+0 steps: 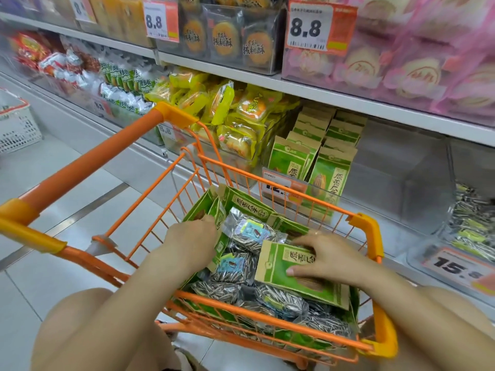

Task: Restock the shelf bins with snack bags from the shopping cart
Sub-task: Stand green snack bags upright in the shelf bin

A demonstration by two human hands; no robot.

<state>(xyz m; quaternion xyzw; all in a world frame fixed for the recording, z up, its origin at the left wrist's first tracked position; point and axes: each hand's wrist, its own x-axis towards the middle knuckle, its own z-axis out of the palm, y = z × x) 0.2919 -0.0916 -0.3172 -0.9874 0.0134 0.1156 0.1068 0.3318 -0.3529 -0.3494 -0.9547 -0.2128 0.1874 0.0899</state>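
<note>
In the orange cart [267, 183], the left hand [191, 241] grips an upright green bag [218, 219] by its top edge. Silver seed bags [250, 232] lie between the hands. The right hand [329, 257] pinches a flat green packet [278, 269], below the shelf bin [318, 167] of matching bags.

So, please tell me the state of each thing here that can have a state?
Left hand: grips an upright green paper snack bag inside the cart.
Right hand: holds a flat green paper snack bag, thumb on its face.
Orange wire shopping cart: loaded with green bags and silver sunflower-seed bags.
Clear shelf bin of green bags: partly filled, bags standing upright.
Clear shelf bin of silver bags: low, few bags.
</note>
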